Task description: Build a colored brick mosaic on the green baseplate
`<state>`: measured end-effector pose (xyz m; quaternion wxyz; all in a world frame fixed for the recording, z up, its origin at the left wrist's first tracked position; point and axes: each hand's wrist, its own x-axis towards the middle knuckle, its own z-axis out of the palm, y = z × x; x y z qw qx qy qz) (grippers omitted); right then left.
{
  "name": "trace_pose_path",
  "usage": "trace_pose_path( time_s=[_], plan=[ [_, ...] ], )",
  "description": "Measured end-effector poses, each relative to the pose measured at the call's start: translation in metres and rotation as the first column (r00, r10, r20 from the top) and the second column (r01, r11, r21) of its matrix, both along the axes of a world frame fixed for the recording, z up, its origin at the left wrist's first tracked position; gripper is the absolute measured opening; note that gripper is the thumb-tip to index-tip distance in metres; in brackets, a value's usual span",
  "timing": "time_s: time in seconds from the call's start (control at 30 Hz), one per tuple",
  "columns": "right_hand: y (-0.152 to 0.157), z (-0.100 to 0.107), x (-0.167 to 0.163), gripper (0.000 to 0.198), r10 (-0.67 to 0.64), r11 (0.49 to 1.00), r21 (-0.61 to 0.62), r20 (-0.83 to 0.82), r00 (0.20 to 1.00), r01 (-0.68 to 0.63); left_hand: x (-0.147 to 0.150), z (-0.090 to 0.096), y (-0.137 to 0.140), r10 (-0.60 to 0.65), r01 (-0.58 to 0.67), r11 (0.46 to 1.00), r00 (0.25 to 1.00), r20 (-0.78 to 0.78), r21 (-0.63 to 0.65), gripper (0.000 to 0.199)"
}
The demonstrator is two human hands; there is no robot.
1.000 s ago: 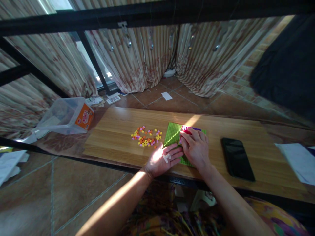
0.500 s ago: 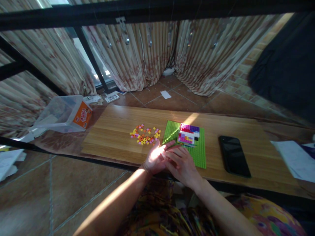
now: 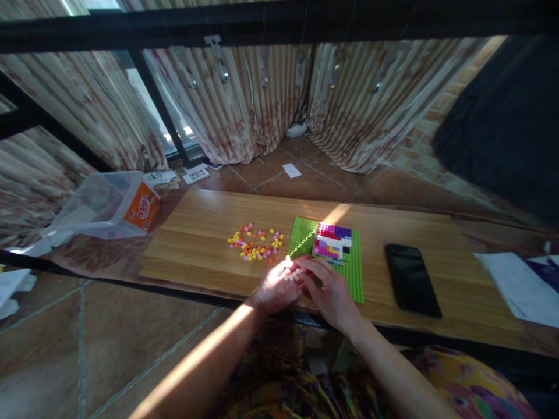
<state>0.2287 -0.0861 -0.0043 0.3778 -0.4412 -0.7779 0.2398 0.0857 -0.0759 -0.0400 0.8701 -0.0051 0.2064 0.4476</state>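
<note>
My left hand [image 3: 274, 291] is palm up and cupped in bright sunlight, holding several small white toy bricks [image 3: 290, 276]. Over that palm, my right hand [image 3: 335, 295] bends its fingers down to the bricks, thumb and fingertips close together. What the right fingertips pinch, if anything, is too small to make out. Just beyond the hands lies a green studded baseplate [image 3: 356, 276], its near left part covered by them. On it sits a flat patch of joined bricks [image 3: 332, 240] in red, purple, white, pink and black. Loose yellow, orange and pink bricks [image 3: 255, 251] are scattered left of the baseplate.
A black phone [image 3: 413, 279] rests on the wooden table [image 3: 187, 233] to the right, with white paper [image 3: 509, 285] past it. A clear plastic bin [image 3: 105, 203] with an orange label stands at the left. Curtains hang behind.
My left palm has turned more open, and the white bricks in it now show. The right fingers have drawn back slightly to the right. The camera view has shifted a little.
</note>
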Motion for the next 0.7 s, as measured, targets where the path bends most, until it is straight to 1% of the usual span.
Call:
trace_pose_path(
  time_s=[0.07,0.13,0.27,0.37,0.43,0.5,0.6,0.67,0.7],
  plan=[
    [0.003,0.000,0.004,0.023,-0.014,1.000,0.025,0.021,1.000,0.014,0.002,0.002,-0.003,0.001,0.000,1.000,1.000,-0.019,0.022,0.023],
    [0.006,-0.002,0.007,0.023,-0.037,0.998,0.061,0.057,0.998,0.034,0.005,0.006,-0.007,0.033,-0.028,0.998,0.997,-0.064,0.064,0.018],
    [0.011,-0.005,0.012,0.023,-0.038,0.994,0.107,0.096,0.995,0.028,0.013,0.014,-0.013,0.139,-0.110,0.985,0.964,-0.226,0.135,0.012],
    [0.012,-0.005,0.015,0.024,-0.004,0.994,0.110,0.089,0.996,-0.006,0.017,0.018,-0.012,0.155,-0.101,0.979,0.930,-0.333,0.174,0.012],
    [0.012,-0.005,0.017,0.025,0.000,0.996,0.090,0.069,0.998,-0.006,0.018,0.018,-0.011,0.145,-0.076,0.978,0.919,-0.367,0.196,0.015],
    [0.012,-0.005,0.018,0.025,-0.022,0.999,0.046,0.045,0.999,0.020,0.017,0.018,-0.010,0.121,-0.051,0.981,0.917,-0.380,0.188,0.018],
    [0.013,-0.003,0.019,0.016,-0.058,0.998,-0.035,0.004,0.998,0.058,0.015,0.017,-0.010,0.099,-0.044,0.988,0.918,-0.384,0.150,0.022],
    [0.013,-0.001,0.019,0.009,-0.048,0.995,-0.090,-0.032,0.998,0.045,0.013,0.017,-0.010,0.086,-0.038,0.990,0.922,-0.377,0.134,0.022],
    [0.013,0.000,0.018,0.010,-0.036,0.993,-0.113,-0.054,0.998,0.029,0.011,0.017,-0.010,0.071,-0.024,0.991,0.927,-0.369,0.132,0.023]
  ],
)
